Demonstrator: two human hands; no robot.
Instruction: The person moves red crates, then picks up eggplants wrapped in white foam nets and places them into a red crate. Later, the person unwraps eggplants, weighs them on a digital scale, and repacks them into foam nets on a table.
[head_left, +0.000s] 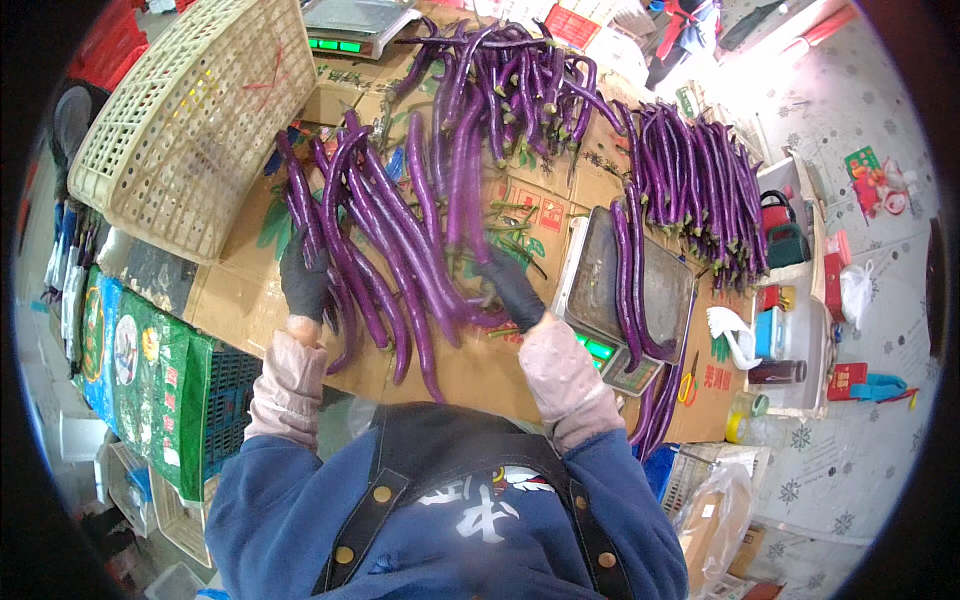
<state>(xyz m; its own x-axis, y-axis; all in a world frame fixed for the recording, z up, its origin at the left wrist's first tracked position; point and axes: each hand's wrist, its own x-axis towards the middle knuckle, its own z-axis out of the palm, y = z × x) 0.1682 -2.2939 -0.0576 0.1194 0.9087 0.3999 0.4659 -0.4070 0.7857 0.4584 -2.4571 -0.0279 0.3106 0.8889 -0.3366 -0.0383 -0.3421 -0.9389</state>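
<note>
Long purple eggplants (390, 232) lie in a loose group on the cardboard-covered table (232, 300) before me. My left hand (306, 274), in a dark glove, is closed around eggplants at the group's left side. My right hand (511, 289), also gloved, grips the lower end of blurred, upright eggplants (466, 180). Beyond them is a tangled pile of eggplants (525, 90). A neat row of eggplants (697, 180) lies at the right. Two or so eggplants (626, 277) rest across the metal pan of a digital scale (664, 281) with a lit green display.
A cream plastic crate (195, 120) stands tilted at the left. Another digital scale (360, 22) is at the far edge. Orange-handled scissors (686, 386) and a white tissue or cloth (735, 334) lie right of the near scale. A white foam box (806, 345) holds jars and small items.
</note>
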